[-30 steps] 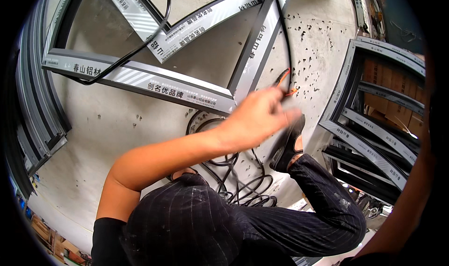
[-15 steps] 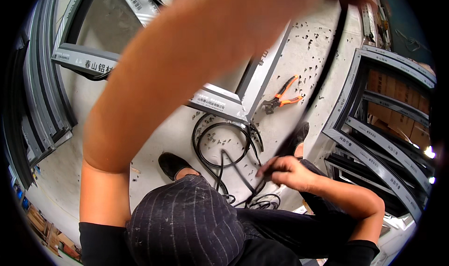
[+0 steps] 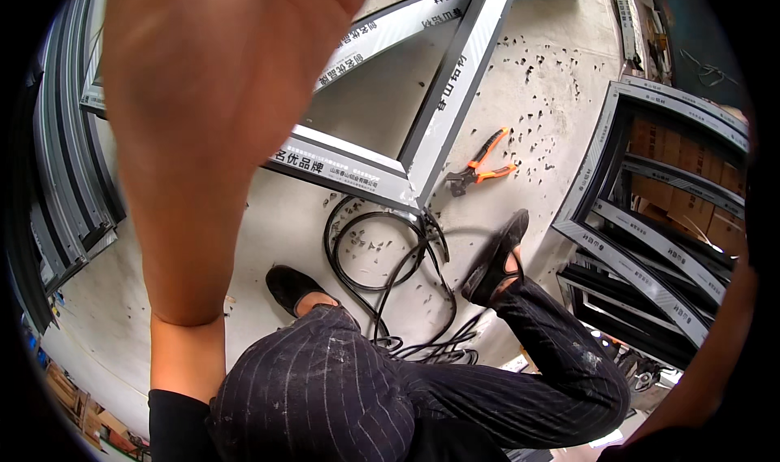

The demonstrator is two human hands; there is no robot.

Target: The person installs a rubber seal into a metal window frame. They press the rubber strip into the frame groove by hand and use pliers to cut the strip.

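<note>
Only my left forearm shows, raised large and blurred at the upper left; its hand lies past the top edge. At the far right rim my right arm reaches upward, and its hand is out of sight too. Below my left forearm lies a window frame of dark profile with grey-white film. Its near corner points toward my feet. A long black rubber strip lies looped on the floor between my shoes, bunched near my legs. Orange-and-black handled cutting pliers rest on the floor right of the frame's corner.
Several small black clippings are scattered on the floor beyond the pliers. More filmed frames stand stacked at the right, with brown cartons behind. Long grey profiles line the left side. My black shoes flank the strip.
My left forearm has swung from right to left and upward. My right hand, earlier low over the strip, has gone up out of view at the right. The held strip length is no longer visible.
</note>
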